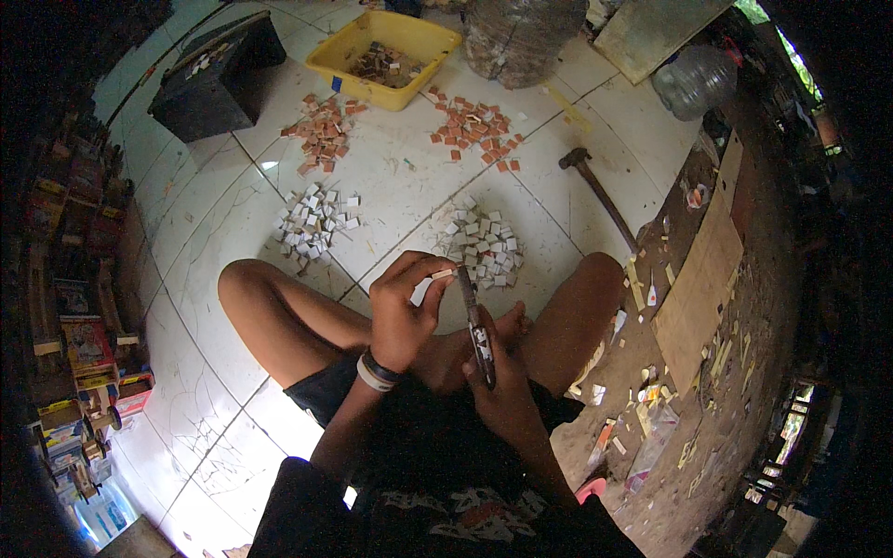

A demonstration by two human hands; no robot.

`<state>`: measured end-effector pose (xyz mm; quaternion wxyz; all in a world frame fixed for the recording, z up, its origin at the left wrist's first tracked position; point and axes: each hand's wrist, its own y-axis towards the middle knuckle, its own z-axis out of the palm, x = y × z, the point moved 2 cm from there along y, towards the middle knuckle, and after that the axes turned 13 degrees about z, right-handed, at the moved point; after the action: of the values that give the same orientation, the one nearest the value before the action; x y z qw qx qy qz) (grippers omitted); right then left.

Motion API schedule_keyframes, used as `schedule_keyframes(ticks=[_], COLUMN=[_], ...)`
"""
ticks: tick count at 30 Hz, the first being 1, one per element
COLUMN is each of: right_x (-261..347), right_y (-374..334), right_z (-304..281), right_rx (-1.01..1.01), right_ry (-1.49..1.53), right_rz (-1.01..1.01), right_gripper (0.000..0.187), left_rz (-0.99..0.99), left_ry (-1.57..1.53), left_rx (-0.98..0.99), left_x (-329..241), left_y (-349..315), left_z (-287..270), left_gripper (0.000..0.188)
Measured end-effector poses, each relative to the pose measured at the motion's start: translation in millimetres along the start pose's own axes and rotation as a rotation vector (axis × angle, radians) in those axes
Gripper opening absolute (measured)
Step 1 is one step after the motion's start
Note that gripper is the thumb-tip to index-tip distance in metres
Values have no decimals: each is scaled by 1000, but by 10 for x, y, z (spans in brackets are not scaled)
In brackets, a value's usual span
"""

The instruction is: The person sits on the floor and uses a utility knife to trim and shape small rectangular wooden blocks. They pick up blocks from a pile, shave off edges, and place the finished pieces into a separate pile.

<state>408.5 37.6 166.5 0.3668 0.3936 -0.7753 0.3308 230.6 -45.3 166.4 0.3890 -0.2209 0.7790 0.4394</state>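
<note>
My left hand (406,307) pinches a small pale flat piece (442,274) between thumb and fingers, over my crossed legs. My right hand (502,381) is wrapped round a slim dark tool (478,337) with white markings on its grip; it looks like a cutter knife. The tool's upper end meets or nearly meets the pale piece; contact is hard to tell. Just beyond my hands lie a right heap of small whitish square pieces (486,244) and a similar left heap (314,223). Behind these are two heaps of orange-brown square pieces (324,132) (474,128).
A yellow basin (321,63) with more small pieces stands at the back, beside a black box (219,84). A hammer (605,195) lies right. Past it are a cardboard sheet (698,298), scattered scraps and a clear plastic bottle (693,82). Cluttered shelves (84,307) line the left.
</note>
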Motion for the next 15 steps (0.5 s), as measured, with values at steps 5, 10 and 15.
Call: schedule_keyframes(ticks=[5,10,15], right_x=[175,249,196], right_y=[-25,-55,-11], right_z=[-130,-72,116], right_rx=[239,340,101], right_ry=[263,324,109], right_rz=[190,271,87], right_gripper=[75,77,70], left_rz=[-108,-166,-95], left_ry=[-432,-606,-307], left_rx=[-104,-250,-224], left_x=[127,100,8], left_y=[-69,-152,-117], left_z=[-11,48,9], left_gripper=[19,21,15])
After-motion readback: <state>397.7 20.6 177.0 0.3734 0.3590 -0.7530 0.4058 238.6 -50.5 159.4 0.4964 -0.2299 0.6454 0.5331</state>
